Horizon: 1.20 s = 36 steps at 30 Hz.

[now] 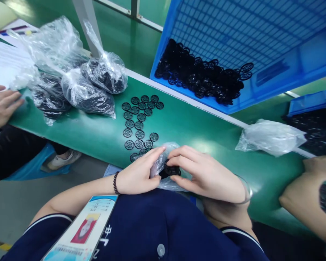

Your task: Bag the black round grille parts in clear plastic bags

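Close to my body, a clear plastic bag [170, 185] lies at the table's edge with its mouth open. My left hand [139, 174] is closed on the left side of this bag. The fingers of my right hand [203, 172] curl around black round spoked discs [173, 169] at the bag's opening; how many they grip is hidden. Just beyond my left hand, several flat black spoked discs [139, 134] are spread on the green table [195, 134] in rough columns.
Filled, tied plastic bags [88, 92] sit at the left beside papers [5, 61]. A blue crate [163, 54] with a heap of black discs [201, 74] stands behind the table. A white plastic bundle [271, 136] lies right. Other people's hands [2, 107] and arms [309, 195] flank me.
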Each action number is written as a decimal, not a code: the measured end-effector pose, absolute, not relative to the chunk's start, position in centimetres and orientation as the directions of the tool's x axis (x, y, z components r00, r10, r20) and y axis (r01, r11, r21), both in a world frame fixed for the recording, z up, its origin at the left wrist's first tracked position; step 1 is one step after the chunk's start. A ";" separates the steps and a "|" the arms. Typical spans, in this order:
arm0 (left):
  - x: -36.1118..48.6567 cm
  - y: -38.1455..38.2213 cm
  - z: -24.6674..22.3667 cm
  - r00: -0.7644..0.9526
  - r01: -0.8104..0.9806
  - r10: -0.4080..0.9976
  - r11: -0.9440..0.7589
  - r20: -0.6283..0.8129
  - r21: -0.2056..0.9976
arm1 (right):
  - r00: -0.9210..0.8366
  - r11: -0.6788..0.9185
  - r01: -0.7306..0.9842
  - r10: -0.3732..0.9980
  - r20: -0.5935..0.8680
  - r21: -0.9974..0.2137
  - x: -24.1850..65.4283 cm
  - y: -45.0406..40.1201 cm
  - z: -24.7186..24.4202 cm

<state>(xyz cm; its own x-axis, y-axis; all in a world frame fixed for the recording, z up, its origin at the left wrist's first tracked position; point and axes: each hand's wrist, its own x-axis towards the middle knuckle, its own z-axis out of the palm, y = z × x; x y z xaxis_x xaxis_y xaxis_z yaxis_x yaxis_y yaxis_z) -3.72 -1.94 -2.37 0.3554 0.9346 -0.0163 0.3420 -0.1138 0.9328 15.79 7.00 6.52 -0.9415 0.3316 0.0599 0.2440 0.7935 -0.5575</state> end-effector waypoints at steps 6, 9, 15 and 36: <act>-3.8 -2.0 -1.3 0.544 0.279 0.839 -0.158 -0.021 0.947 | -0.832 0.766 0.348 0.518 0.198 -0.541 14.5 12.3 0.8; -3.8 -2.2 -0.9 0.630 0.248 0.774 -0.120 -0.066 0.961 | -0.937 0.827 0.286 0.348 0.042 -0.485 12.5 15.1 -3.3; -3.8 -2.3 -1.1 0.637 0.217 0.769 -0.113 -0.053 0.970 | -0.970 0.855 0.243 0.217 -0.109 -0.458 10.6 15.4 -5.4; -3.6 -2.5 -1.5 0.414 0.339 0.910 -0.148 -0.006 0.929 | -0.875 0.850 0.272 0.414 0.251 -0.451 13.5 13.1 1.6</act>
<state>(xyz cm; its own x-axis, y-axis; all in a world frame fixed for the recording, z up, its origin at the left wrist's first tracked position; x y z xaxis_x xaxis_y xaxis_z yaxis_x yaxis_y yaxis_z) -3.63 -2.46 -1.52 0.4139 0.9103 -0.0064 0.3389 -0.1475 0.9292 13.45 13.13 1.62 -0.8752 0.4136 0.2509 0.2723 0.8499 -0.4511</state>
